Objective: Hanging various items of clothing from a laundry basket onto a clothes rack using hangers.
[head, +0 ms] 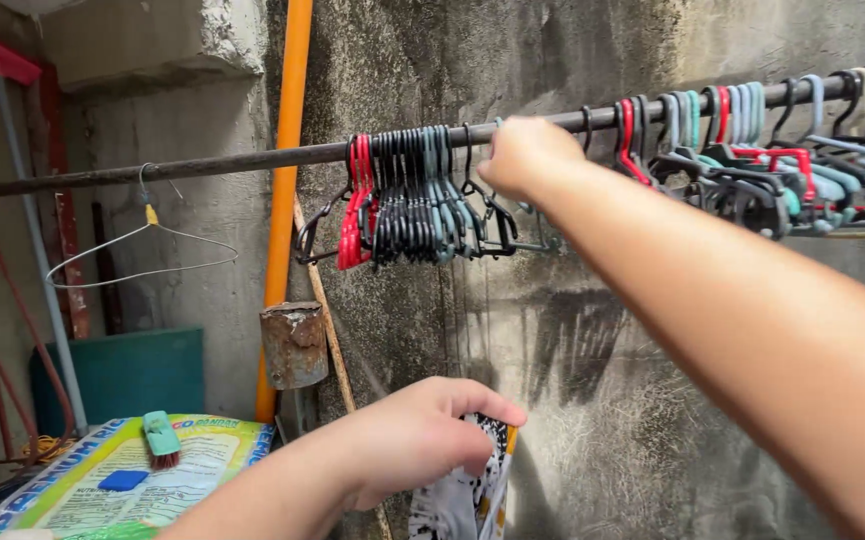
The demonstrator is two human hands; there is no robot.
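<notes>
A rough grey concrete wall (592, 330), streaked with dark stains, fills most of the view. Across it runs a long dark metal rail (242, 160), rising slightly toward the right; everything else is placed from this rail.

Behind the rail, an orange pipe (287, 150) stands upright. Below the rail's left part, a printed sheet in green, yellow and blue (202, 465) lies flat, with a green-handled scrub brush (161, 438) and a small blue block (123, 480) on it. A rusty tin can (293, 344) sits below the rail, beside the pipe.

On the right stretch of the rail hangs a loose spread of plastic hangers (762, 170) in teal, black, red and pale blue. At the middle hangs a tight bunch of hangers (407, 195), black and grey-teal with a few red ones at its left edge, hooks packed side by side. Left of it, a lone white wire hanger (142, 250) hangs.

The right hand (524, 155) is up at the rail, just right of the tight bunch, fingers curled around the hooks there; which hook it grips cannot be told. The left hand (417, 435) is well below the rail, fingers clenched around a crumpled black-and-white patterned cloth (467, 495), mottled, with an orange edge.
</notes>
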